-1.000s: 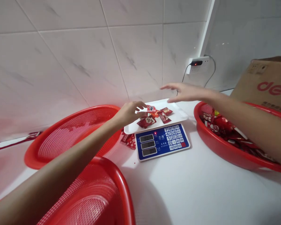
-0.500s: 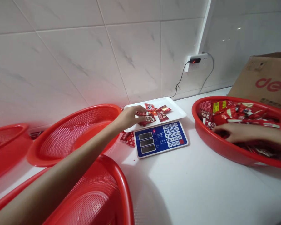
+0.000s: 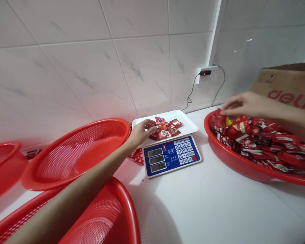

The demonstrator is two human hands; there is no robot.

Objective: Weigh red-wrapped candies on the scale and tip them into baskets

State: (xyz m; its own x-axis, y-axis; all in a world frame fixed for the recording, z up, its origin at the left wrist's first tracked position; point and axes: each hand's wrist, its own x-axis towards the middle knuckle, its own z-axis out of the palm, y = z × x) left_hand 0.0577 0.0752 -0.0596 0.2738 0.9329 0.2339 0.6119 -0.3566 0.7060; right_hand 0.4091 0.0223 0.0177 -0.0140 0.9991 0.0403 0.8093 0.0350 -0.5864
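My left hand (image 3: 141, 132) hovers at the left edge of the scale's white tray (image 3: 189, 126), thumb and fingers apart with nothing between them. Just beyond the fingertips lies a small pile of red candy packets (image 3: 165, 131). Below the tray is the scale's blue keypad and display panel (image 3: 172, 156). On the right, my right hand (image 3: 244, 104), slightly blurred, is raised over the far rim of a red basket (image 3: 246, 169) full of similar packets. A red candy packet (image 3: 218, 118) hangs from its pinched fingertips.
Red perforated baskets stand on the left, one at the back (image 3: 114, 123) and one in front (image 3: 132, 206), under my left forearm. A cardboard box (image 3: 282, 84) sits behind the full basket. A cable (image 3: 193, 89) runs from the wall socket (image 3: 210, 76) down behind the scale.
My right hand has risen out of the basket's packets, lifting a red packet. My left hand's fingers have opened and drawn back from the pile, where a packet now lies on top.
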